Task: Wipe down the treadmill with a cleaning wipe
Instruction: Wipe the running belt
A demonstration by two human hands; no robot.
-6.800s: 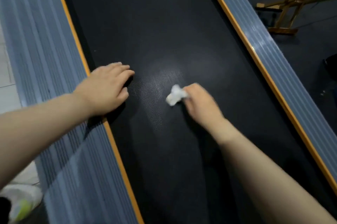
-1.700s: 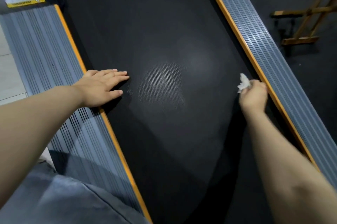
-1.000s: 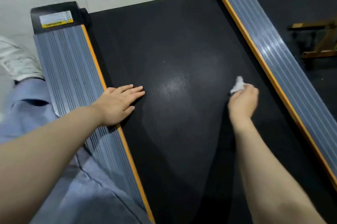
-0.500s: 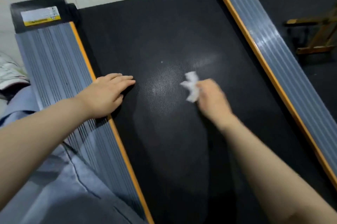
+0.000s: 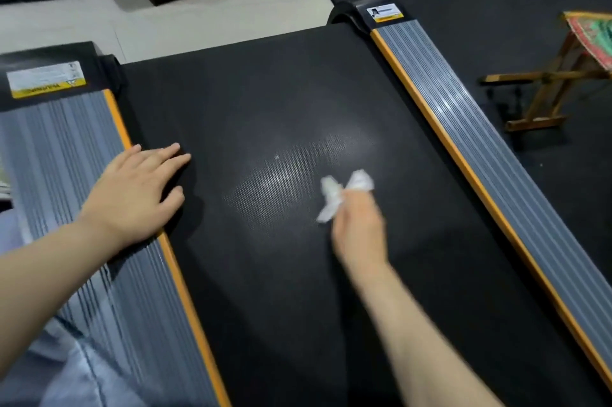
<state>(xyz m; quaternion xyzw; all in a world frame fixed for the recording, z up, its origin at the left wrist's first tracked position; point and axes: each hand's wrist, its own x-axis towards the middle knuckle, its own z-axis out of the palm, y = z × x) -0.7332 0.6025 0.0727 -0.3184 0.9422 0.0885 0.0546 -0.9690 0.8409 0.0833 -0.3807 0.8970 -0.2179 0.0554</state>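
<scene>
head-worn view, looking steeply down, close over treadmill belt [image 5: 281,274]

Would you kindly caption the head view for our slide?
Right hand wipes the belt with a wipe; left hand rests flat.

- The right hand [image 5: 359,224] is gripping a crumpled white wipe [image 5: 342,193], pressing it to the black treadmill belt [image 5: 281,274], right of centre.
- The left hand [image 5: 135,194] is lying flat, fingers spread, across the belt's edge and the orange-trimmed grey left side rail [image 5: 59,174].
- The right side rail [image 5: 480,128] is running diagonally; a wooden stool [image 5: 559,75] is standing beyond it.
</scene>
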